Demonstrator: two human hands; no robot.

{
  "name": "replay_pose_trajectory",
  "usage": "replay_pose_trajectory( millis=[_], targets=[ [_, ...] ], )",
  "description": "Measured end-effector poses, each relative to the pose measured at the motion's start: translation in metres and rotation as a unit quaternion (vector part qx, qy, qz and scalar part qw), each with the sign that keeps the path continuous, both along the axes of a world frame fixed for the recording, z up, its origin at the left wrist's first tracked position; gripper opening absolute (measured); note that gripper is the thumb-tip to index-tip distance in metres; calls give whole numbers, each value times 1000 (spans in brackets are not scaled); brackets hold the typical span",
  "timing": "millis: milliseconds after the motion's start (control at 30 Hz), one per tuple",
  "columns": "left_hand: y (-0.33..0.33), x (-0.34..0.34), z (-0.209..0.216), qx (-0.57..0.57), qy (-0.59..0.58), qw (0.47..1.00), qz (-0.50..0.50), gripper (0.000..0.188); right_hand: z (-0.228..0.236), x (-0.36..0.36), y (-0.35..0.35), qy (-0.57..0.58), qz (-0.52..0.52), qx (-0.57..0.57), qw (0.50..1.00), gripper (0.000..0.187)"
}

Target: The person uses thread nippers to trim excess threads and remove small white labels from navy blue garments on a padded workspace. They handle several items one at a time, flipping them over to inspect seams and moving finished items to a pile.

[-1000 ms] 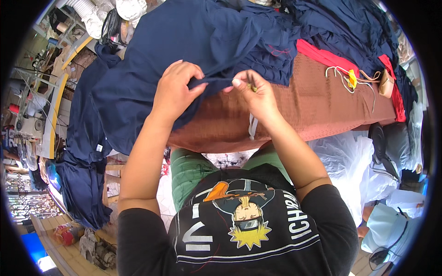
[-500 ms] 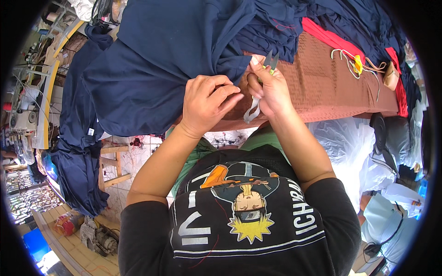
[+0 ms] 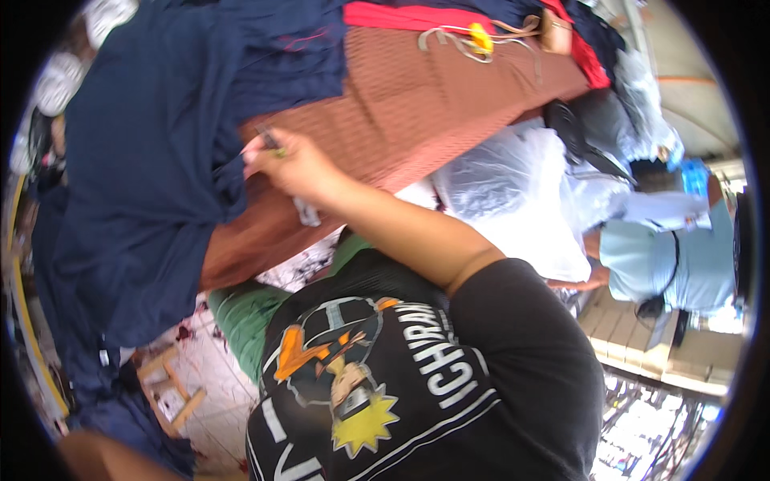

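From my remote seat I see the right hand (image 3: 293, 164) raised at centre-left of the frame, its fingers (image 3: 269, 152) pinched shut around a small dark tool (image 3: 269, 138) whose kind I cannot make out. A scrap of pale cloth (image 3: 307, 211) hangs just below the palm. The hand sits at the edge of the navy fabric (image 3: 136, 160), a large, soft, creased sheet that fills the upper left and spills down the left side in loose folds. Red stitching shows near its top edge.

Only a bare forearm (image 3: 88, 458) shows at the lower left corner; the left hand itself is out of view.

Under the navy fabric lies a rust-brown patterned cloth (image 3: 433, 104) spread across the tabletop, running from the centre to the upper right. A red strip of cloth (image 3: 401, 16) borders its far side, with pale cords and a yellow piece (image 3: 481, 36) lying on it at top centre. Clear plastic bags (image 3: 513, 192) bulge right of centre. Another person in a light blue shirt (image 3: 674, 256) stands at the right edge. A small wooden stool (image 3: 172, 389) rests on the speckled tile floor (image 3: 216, 401) at lower left.
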State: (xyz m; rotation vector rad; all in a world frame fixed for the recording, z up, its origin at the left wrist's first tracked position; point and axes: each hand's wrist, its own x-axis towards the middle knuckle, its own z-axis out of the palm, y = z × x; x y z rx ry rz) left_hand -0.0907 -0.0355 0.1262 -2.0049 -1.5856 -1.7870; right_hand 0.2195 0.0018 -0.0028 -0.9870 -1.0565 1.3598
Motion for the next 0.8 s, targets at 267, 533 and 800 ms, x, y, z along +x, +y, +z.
replay_pose_trajectory(
  millis=[267, 533, 800],
  targets=[
    [-1, -30, -23, -69, 3, 998, 14, 11, -5, -3, 6, 22, 0, 12, 1000, 4],
    [-5, -54, -16, -90, 19, 996, 20, 13, -3, -5, 5, 21, 2, 18, 1000, 5],
    [-5, -63, 10, -64, 3, 998, 19, 15, 1, 4, 3, 0, 30, 8, 1000, 9]
  ],
)
